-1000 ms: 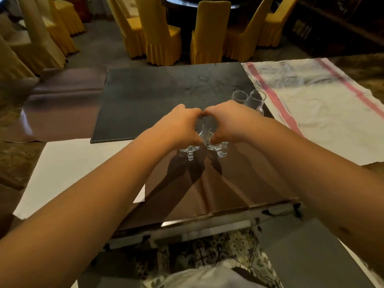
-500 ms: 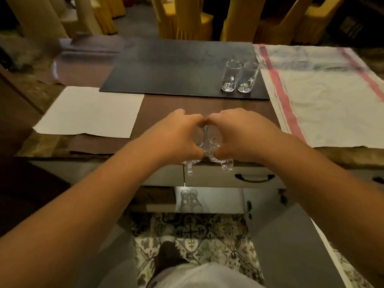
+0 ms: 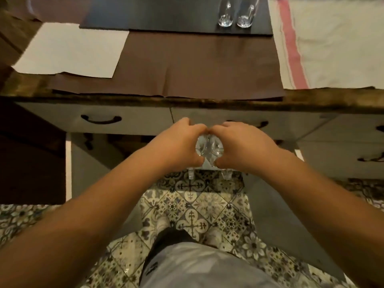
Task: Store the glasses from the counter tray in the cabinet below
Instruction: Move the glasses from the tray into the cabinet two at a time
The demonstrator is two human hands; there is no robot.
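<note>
Four glasses: two on the tray point(image 3: 176, 15), at point(image 3: 225, 16) and point(image 3: 245, 17), two held, at point(image 3: 201, 146) and point(image 3: 216, 147), two hands, left point(image 3: 178, 146) and right point(image 3: 241, 147), three drawer handles point(image 3: 101, 119)

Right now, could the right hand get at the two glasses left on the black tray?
Probably not at once. The right hand already grips a glass, and the two glasses stand on the black tray well past the counter's near edge, though nothing blocks the way there.

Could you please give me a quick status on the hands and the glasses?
Left hand and right hand each grip a glass, below counter edge. Two glasses remain on dark tray. Nothing visibly blocking.
</note>
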